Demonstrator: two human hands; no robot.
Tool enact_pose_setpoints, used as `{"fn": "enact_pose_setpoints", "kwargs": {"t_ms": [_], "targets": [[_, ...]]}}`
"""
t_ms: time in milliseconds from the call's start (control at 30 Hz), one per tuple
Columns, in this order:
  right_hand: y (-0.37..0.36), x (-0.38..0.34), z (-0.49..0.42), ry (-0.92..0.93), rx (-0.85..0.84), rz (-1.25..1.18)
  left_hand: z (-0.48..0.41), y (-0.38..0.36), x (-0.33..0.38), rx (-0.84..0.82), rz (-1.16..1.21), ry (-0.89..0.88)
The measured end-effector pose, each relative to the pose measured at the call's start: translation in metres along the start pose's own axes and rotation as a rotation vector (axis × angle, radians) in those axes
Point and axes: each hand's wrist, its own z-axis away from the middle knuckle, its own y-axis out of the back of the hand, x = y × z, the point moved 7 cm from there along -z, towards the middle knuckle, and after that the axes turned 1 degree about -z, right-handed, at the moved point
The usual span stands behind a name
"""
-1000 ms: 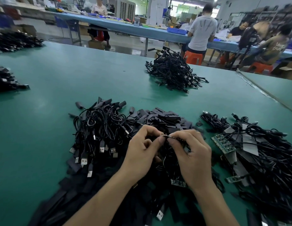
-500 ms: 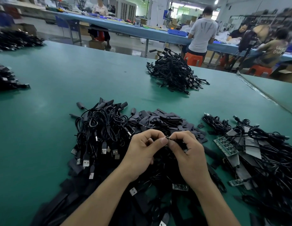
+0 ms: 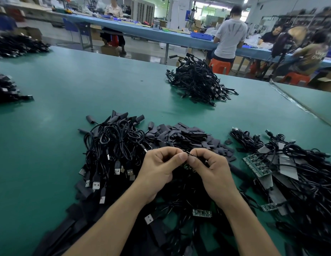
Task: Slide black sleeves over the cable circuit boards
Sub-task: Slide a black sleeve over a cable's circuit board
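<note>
Pinching one slim dark circuit board point(image 3: 188, 154), left hand point(image 3: 157, 169) and right hand point(image 3: 213, 170) are touching fingertips above green desk point(image 3: 50, 145); brown shirt point(image 3: 315, 54) lettering unreadable.

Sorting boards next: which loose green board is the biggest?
The panel right of the right hand; the small boards nearer you are single strips.

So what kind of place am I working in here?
Probably a cable assembly workshop: heaps of black USB cables and loose black sleeves on a green worktable, bare circuit boards at the right, and other workers at a long blue bench behind.
</note>
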Motion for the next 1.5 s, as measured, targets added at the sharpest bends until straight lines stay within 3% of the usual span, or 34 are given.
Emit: {"fn": "enact_pose_setpoints", "kwargs": {"t_ms": [167, 300, 400, 533, 633, 700, 767, 833, 933, 1000, 1067, 1233, 1500], "targets": [[-0.003, 0.001, -0.002, -0.01, -0.014, -0.085, -0.001, 0.003, -0.001, 0.067, -0.009, 0.016], [-0.006, 0.002, -0.007, 0.005, 0.109, 0.046, -0.001, 0.007, 0.002, 0.185, 0.008, -0.028], [0.012, 0.003, -0.006, 0.008, 0.373, 0.21, 0.001, 0.006, 0.003, 0.212, 0.057, -0.044], [0.057, 0.005, 0.013, -0.064, 0.872, 0.259, 0.005, 0.007, 0.01, 0.211, 0.073, -0.079], [0.08, 0.003, 0.024, -0.104, 1.073, 0.272, 0.005, 0.009, 0.026, 0.258, 0.037, -0.191], [0.08, -0.002, 0.022, -0.143, 1.015, 0.382, 0.006, 0.01, 0.041, 0.291, 0.002, -0.313], [0.068, -0.012, 0.016, -0.195, 0.82, 0.684, 0.01, 0.011, 0.053, 0.315, 0.005, -0.412], [0.052, -0.027, 0.01, -0.094, 0.628, 0.889, 0.012, 0.015, 0.056, 0.353, 0.006, -0.454], [0.011, -0.047, 0.013, 0.149, 0.325, 0.879, 0.012, 0.02, 0.053, 0.416, -0.061, -0.45], [-0.025, -0.038, 0.021, 0.145, 0.063, 0.957, 0.012, 0.024, 0.05, 0.468, -0.134, -0.45], [-0.048, -0.019, 0.03, 0.088, -0.078, 1.054, 0.015, 0.027, 0.051, 0.515, -0.2, -0.481], [-0.057, -0.001, 0.03, 0.085, -0.135, 1.152, 0.025, 0.023, 0.061, 0.551, -0.361, -0.608], [-0.024, 0.01, 0.017, -0.088, -0.021, 1.082, 0.029, 0.022, 0.06, 0.471, -0.386, -0.57]]}}
